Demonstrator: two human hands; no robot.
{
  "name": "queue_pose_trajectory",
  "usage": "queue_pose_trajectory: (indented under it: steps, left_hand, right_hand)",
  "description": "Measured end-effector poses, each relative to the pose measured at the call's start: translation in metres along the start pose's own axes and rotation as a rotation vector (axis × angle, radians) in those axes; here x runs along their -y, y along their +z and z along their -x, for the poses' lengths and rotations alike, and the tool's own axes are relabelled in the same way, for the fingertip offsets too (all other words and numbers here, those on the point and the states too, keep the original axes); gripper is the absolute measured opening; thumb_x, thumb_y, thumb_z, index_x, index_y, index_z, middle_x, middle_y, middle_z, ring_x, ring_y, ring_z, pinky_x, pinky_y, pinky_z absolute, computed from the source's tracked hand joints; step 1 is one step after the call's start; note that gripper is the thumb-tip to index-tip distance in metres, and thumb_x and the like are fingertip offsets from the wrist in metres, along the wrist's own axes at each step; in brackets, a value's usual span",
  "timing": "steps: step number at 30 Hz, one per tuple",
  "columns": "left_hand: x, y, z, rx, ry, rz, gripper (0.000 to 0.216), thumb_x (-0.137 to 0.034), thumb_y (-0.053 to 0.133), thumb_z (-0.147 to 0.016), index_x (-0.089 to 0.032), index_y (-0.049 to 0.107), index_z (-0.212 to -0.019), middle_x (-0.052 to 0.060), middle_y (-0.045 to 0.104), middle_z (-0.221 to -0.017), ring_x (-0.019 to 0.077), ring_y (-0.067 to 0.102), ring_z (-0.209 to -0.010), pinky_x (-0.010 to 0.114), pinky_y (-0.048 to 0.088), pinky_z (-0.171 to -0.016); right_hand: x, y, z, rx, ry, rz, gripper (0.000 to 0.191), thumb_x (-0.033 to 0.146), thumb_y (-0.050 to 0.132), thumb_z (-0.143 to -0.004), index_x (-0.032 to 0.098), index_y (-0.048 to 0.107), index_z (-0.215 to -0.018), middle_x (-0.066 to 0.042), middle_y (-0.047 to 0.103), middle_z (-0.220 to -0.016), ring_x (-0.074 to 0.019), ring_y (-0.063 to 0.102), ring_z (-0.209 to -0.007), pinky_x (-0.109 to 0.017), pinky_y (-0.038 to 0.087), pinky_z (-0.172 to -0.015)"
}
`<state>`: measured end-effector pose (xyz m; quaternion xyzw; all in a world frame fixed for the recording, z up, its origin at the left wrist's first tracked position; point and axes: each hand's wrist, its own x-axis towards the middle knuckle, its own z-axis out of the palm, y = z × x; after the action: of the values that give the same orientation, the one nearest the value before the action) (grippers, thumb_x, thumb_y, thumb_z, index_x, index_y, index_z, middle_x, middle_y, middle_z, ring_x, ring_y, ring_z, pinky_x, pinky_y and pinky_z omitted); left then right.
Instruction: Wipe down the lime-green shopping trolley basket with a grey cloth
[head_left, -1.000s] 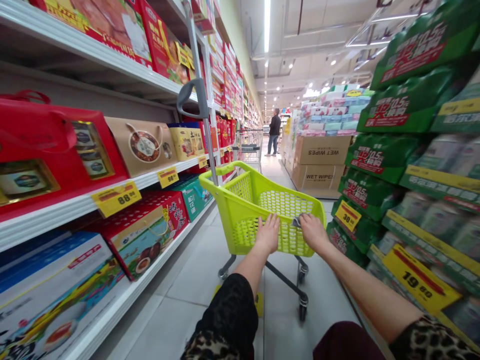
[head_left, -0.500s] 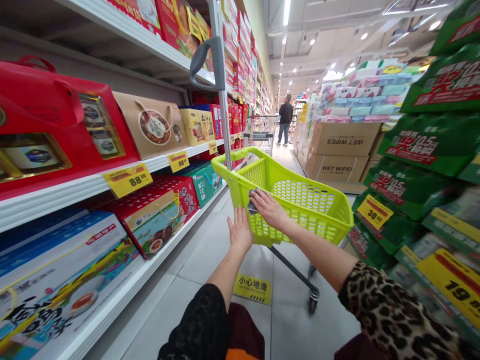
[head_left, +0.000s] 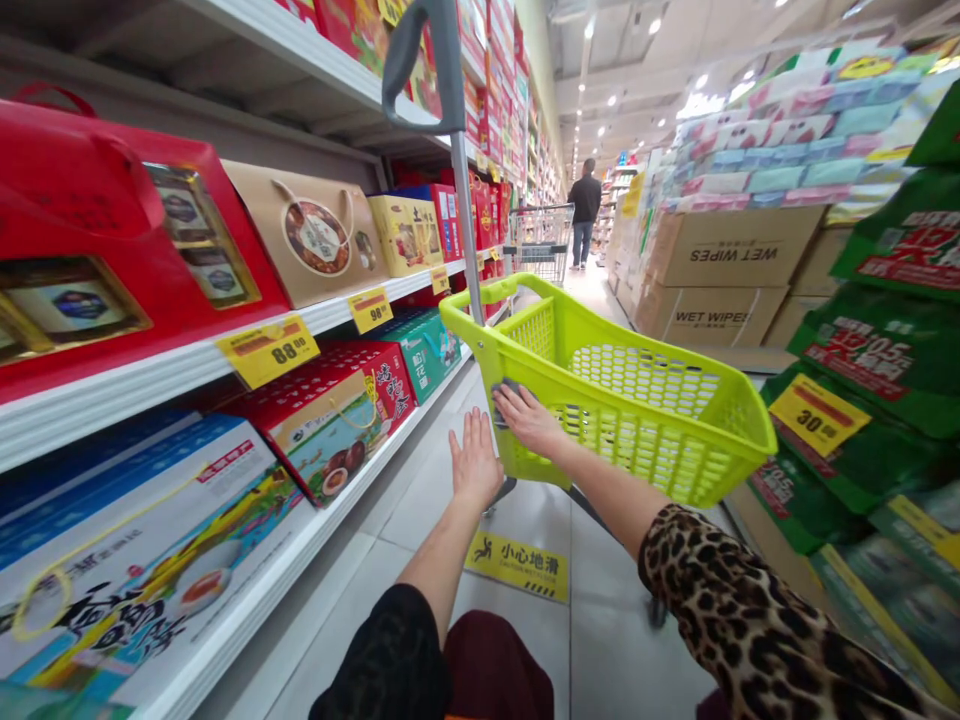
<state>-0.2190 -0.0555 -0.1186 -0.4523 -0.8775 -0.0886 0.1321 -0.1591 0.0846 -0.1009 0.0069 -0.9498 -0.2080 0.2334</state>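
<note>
Green shopping cart [head_left: 645,390], right of center in the frame. The right hand [head_left: 531,420] holds a gray cloth [head_left: 499,420] against the cart's near end, fingers laid flat over it. The left hand [head_left: 476,462], just beside, has fingers straight, thumb spread wide; contact with the cart cannot be told. Left: red gift box [head_left: 67,225], jars [head_left: 79,305] visible through its windows. Upper right: cartons [head_left: 731,255] marked WET WIPES.
</note>
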Motion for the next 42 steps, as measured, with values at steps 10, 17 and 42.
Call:
queue_pose_trajectory:
  steps: [10,17,42]
  left_hand:
    - [-0.020,0.024,0.019,0.087,0.070,0.038,0.075,-0.018,0.044,-0.072,-0.008,0.017,-0.142,0.011,0.008,-0.151,0.0221,0.006,-0.140,0.050,0.008,-0.112]
    - [-0.039,0.018,0.015,0.071,0.042,0.067,0.074,-0.018,0.042,-0.074,-0.006,0.016,-0.142,0.013,0.010,-0.151,0.0240,0.008,-0.139,0.051,0.010,-0.112]
    - [-0.075,0.027,0.020,0.003,0.162,0.052,0.078,-0.013,0.046,-0.067,-0.005,0.020,-0.140,0.014,0.016,-0.150,0.0245,0.014,-0.139,0.052,0.015,-0.111]
  right_hand:
    - [0.010,0.025,0.053,0.047,-0.064,-0.086,0.042,0.009,0.038,-0.085,0.005,0.050,-0.126,-0.015,0.049,-0.132,-0.0250,0.034,-0.130,-0.045,0.032,-0.105]
    - [-0.025,-0.025,0.034,0.010,0.057,-0.001,0.048,0.007,0.031,-0.086,0.006,0.040,-0.133,-0.014,0.034,-0.144,-0.0258,0.018,-0.137,-0.052,0.016,-0.111]
    - [-0.012,0.007,0.085,-0.213,0.344,0.083,0.042,0.012,0.038,-0.088,0.011,0.047,-0.128,-0.013,0.038,-0.141,-0.0289,0.027,-0.133,-0.057,0.018,-0.107]
